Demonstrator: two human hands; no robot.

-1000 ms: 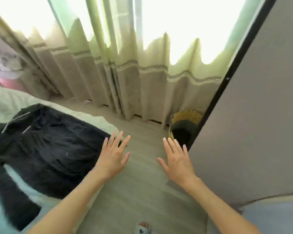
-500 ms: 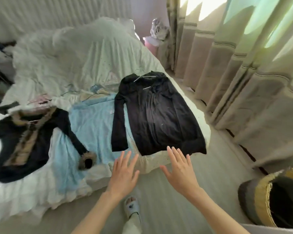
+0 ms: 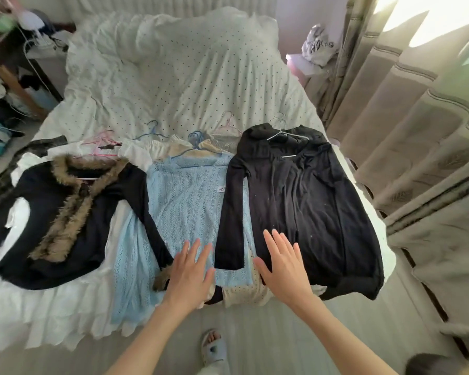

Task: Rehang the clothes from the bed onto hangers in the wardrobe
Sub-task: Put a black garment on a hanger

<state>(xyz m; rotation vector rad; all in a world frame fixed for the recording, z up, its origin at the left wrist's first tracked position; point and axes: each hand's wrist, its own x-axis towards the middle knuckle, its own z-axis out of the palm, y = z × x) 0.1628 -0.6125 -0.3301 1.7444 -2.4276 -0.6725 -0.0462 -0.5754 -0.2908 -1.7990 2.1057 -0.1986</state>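
curtain (image 3: 417,136) right of bed (image 3: 190,66), cluttered shelf (image 3: 8,85) left

Sunlit beige curtains (image 3: 406,125) hang right of pale floor (image 3: 268,334).

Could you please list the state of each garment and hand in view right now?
Black dress: flat on the bed, on a white hanger.
Blue knit top: flat, on a blue hanger.
Fur-trimmed jacket: flat, on a pink hanger.
Left hand: open, holding nothing.
Right hand: open, holding nothing.
Curtains: drawn.
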